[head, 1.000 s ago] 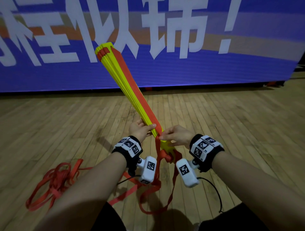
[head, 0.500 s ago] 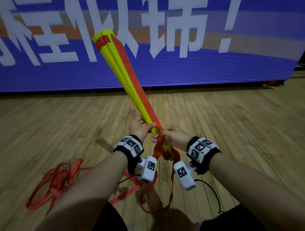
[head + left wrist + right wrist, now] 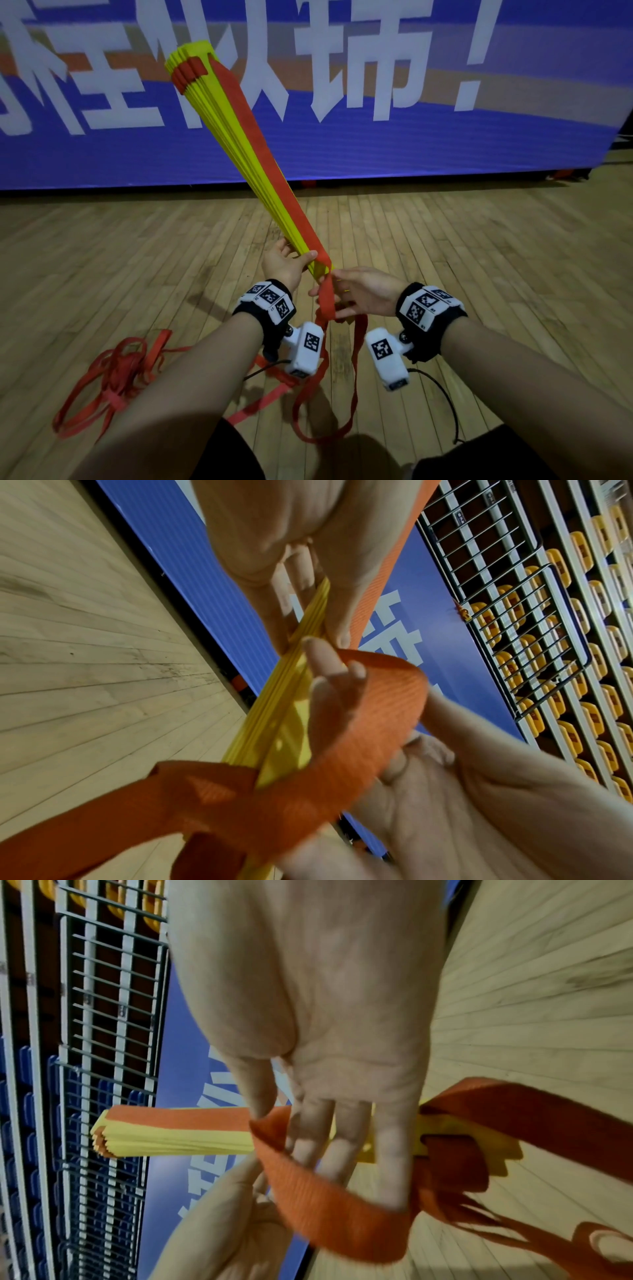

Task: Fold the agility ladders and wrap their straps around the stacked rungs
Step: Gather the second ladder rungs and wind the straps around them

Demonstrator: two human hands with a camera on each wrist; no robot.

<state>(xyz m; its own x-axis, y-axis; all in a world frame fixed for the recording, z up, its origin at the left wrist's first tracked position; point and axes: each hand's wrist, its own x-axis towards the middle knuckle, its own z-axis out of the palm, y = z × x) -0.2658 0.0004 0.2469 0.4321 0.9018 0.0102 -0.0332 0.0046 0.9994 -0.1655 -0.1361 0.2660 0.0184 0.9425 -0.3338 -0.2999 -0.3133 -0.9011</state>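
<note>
**Rungs held up, strap looped at the base**

We had the rungs (image 3: 236, 150) stacked into one yellow bundle, its long axis tilted up and away to the left, the far end high against the blue banner (image 3: 411, 150) and the near end low between our hands. Our left hand (image 3: 284, 263) gripped that near end, fingers and thumb curled round the stack. An orange strap (image 3: 263, 154) ran along the bundle's right face, then bent at the base into a loop over the straight fingers (image 3: 390, 1164) of our right hand (image 3: 363, 291) — the thumb's part in this we could not tell. From there the strap hung down in long loops between our forearms to the wood floor (image 3: 479, 274).

More strap (image 3: 109, 377) lay in a loose heap on the floor to the lower left, well apart from the bundle. Bare boards spread ahead and to the right, up to the banner's bottom edge.
</note>
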